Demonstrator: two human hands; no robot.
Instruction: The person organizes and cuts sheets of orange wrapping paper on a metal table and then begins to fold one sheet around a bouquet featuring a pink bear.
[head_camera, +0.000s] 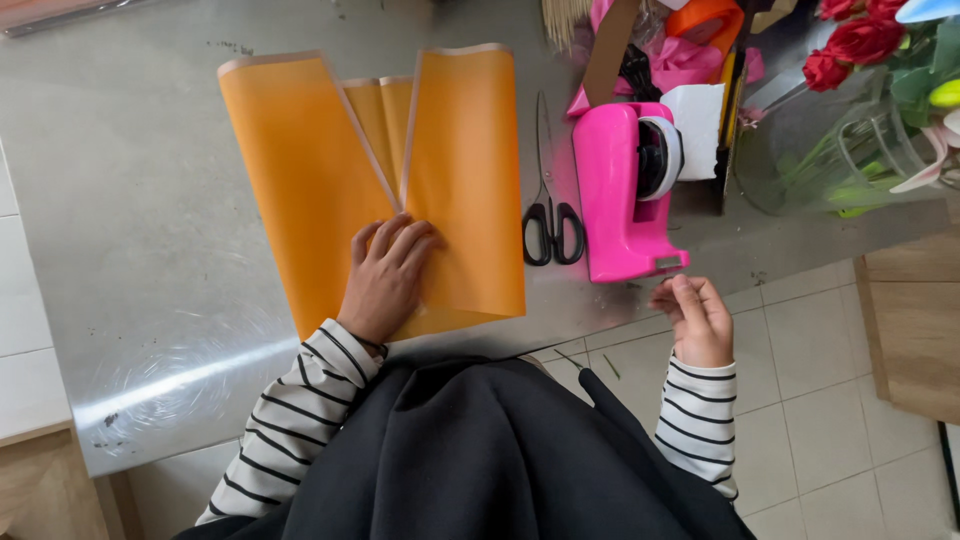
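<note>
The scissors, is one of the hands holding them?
No. The black-handled scissors lie alone on the metal table, while the left hand presses the orange paper and the right hand is near the pink tape dispenser.

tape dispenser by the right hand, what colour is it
Bright pink, with a white tape roll; the tape dispenser shows best in the head view.
</note>
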